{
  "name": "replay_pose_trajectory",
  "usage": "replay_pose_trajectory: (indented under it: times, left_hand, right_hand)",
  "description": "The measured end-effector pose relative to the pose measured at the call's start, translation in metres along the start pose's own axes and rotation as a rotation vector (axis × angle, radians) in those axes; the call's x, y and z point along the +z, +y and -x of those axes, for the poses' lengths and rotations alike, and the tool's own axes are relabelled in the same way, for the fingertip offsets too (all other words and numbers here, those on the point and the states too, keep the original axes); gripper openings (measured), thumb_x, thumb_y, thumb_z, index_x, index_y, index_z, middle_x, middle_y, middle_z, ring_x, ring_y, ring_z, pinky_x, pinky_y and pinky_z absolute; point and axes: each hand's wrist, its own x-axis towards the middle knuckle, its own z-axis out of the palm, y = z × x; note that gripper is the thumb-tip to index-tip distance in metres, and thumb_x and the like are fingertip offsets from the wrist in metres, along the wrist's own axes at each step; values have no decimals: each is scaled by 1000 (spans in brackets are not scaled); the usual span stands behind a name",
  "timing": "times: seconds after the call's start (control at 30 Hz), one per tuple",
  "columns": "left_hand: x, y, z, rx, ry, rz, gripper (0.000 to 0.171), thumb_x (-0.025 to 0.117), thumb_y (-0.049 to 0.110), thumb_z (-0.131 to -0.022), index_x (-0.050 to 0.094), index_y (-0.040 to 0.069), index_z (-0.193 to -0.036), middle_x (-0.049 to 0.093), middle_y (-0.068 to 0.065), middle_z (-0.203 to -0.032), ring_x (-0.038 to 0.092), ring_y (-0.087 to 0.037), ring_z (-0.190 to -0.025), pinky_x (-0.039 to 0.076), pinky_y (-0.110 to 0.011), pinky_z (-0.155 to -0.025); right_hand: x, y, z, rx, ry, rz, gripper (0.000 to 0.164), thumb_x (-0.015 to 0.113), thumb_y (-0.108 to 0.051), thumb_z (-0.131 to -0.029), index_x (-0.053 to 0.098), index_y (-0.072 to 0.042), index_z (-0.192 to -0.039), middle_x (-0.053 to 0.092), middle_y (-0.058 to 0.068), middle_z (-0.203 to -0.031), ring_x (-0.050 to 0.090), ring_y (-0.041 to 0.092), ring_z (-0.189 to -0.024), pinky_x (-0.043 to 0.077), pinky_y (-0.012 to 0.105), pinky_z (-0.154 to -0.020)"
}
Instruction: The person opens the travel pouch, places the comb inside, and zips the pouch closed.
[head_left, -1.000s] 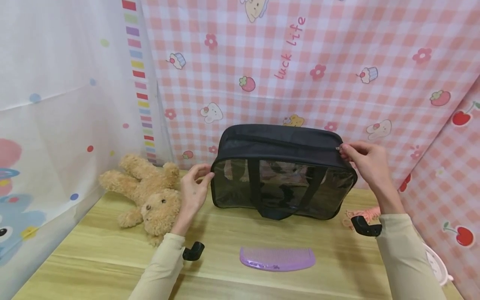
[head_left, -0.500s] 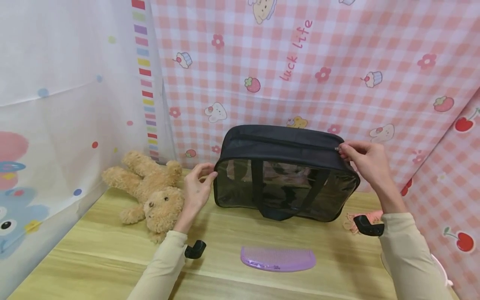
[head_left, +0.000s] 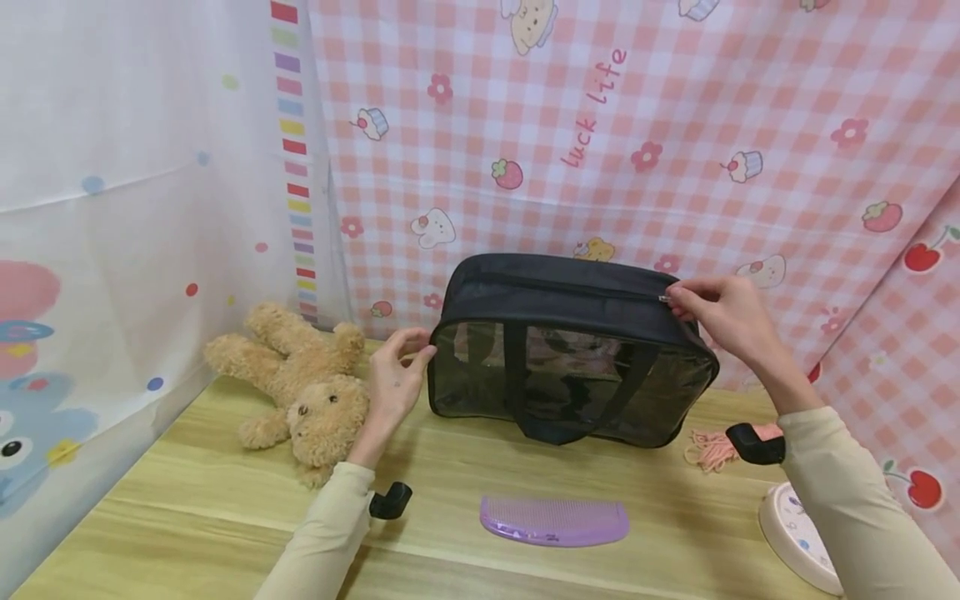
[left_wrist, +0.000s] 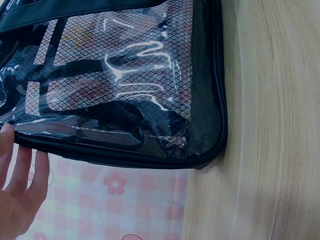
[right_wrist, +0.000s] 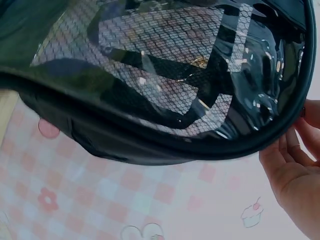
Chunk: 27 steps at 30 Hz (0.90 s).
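Observation:
A black bag (head_left: pixel 480 375) with see-through front panel and two black straps stands upright on the wooden table. My right hand (head_left: pixel 723 317) pinches the small metal zipper pull (head_left: pixel 663 298) near the right end of the bag's top. At the other end, my left hand (head_left: pixel 397 367) holds the left side edge between thumb and fingers. The left wrist view shows that thumb on the front rim, with the left hand's fingers (left_wrist: pixel 37 175) along the side. In the right wrist view the right hand (right_wrist: pixel 295 175) is at the bag's upper corner, its fingertips partly hidden.
A tan teddy bear (head_left: pixel 322 408) lies left of the bag, beside my left forearm. In front is a purple comb (head_left: pixel 555 525). Pink cord (head_left: pixel 712 450) and a round pale clock (head_left: pixel 795 533) lie at right, partly behind my right sleeve. A checked curtain (head_left: pixel 480 100) hangs behind.
My right hand has moved a little left along the bag's top with the zipper pull. More of the clock and cord shows now. The left hand keeps its hold on the bag's side.

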Motion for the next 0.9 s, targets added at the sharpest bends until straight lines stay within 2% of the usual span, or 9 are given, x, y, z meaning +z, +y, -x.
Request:
replay_pose_trajectory:
  times: [0.23, 0.4, 0.53, 0.7, 0.9]
  left_hand:
    - [0, 0, 0, 2, 0, -4, 15, 69, 3, -86, 68, 3, -101, 66, -12, -96, 66, -26, -88, 53, -43, -72]
    - [0, -1, 0, 1, -3, 25, 14, 69, 3, -86, 69, 3, -100, 66, -13, -96, 65, -27, -88, 52, -46, -72]
    - [0, 0, 0, -8, -2, 17, 14, 69, 3, -86, 68, 3, -100, 66, -11, -96, 65, -26, -88, 53, -43, -72]
    - [1, 0, 0, -14, -9, 11, 14, 68, 2, -87, 68, 3, -101, 66, -10, -98, 65, -24, -89, 53, -41, -73]
    - [2, 1, 0, -22, -8, 26, 14, 68, -1, -86, 68, 3, -100, 66, -10, -96, 65, -24, -88, 53, -41, -73]
  right_hand:
    - [-2, -13, -5, -34, -79, 95, 37, 57, -32, -96, 70, 1, -109, 70, 15, -90, 65, 11, -74, 50, 18, -63]
    - [1, -22, -12, -70, -122, 112, 32, 57, -26, -96, 71, 1, -104, 69, 12, -86, 65, 18, -73, 50, 19, -63]
    - [1, -28, -16, -89, -149, 152, 29, 58, -24, -96, 71, 0, -102, 68, 9, -84, 65, 19, -72, 50, 20, -63]
    - [2, -35, -23, -128, -178, 221, 28, 56, -26, -97, 72, -4, -97, 67, 6, -81, 63, 18, -72, 48, 29, -66]
    - [4, -45, -33, -152, -206, 221, 26, 57, -23, -97, 72, -5, -87, 67, 4, -75, 62, 19, -69, 47, 30, -64]
